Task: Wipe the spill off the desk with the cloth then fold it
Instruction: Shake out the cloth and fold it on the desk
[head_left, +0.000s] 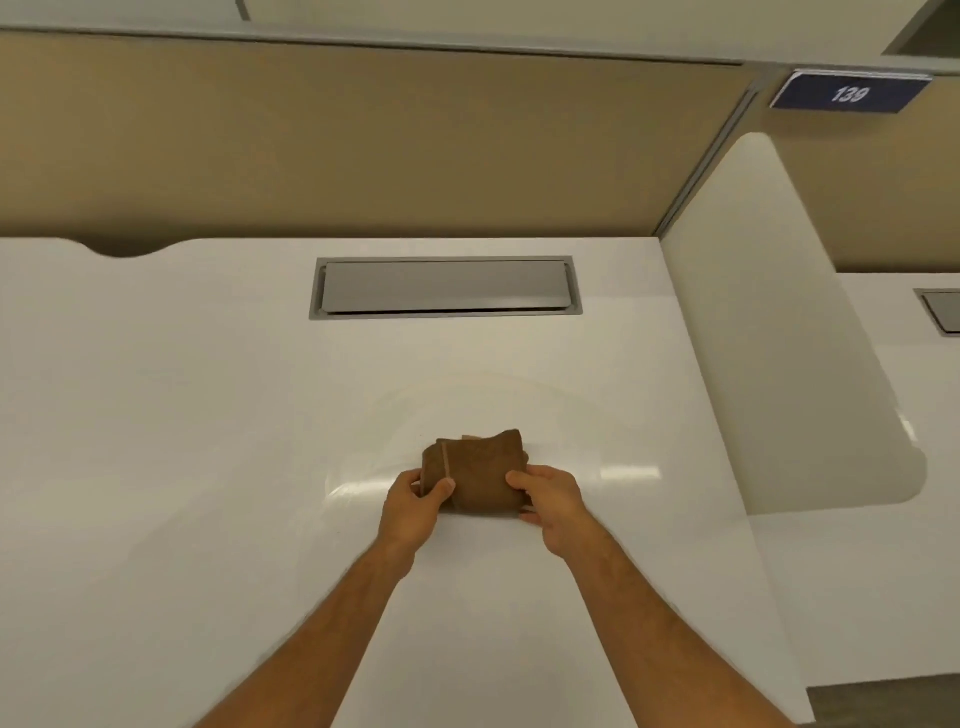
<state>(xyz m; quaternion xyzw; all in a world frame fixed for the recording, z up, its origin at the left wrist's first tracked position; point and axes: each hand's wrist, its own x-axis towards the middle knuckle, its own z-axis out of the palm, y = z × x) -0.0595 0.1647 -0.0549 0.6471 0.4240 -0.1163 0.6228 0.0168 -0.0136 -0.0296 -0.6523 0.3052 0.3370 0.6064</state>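
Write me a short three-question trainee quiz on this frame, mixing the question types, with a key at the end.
1. True or false: only one hand holds the folded brown fabric cloth.
2. Multiple choice: the grey rectangular metal cable hatch set in the white glossy desk lies (A) beyond the cloth, (B) under the cloth, (C) left of the left hand.
3. Fill in: the blue wall plate at upper right reads ___.

Key:
1. False. The left hand pinches the cloth's left edge and the right hand has its grip on the right edge.
2. A.
3. 139.
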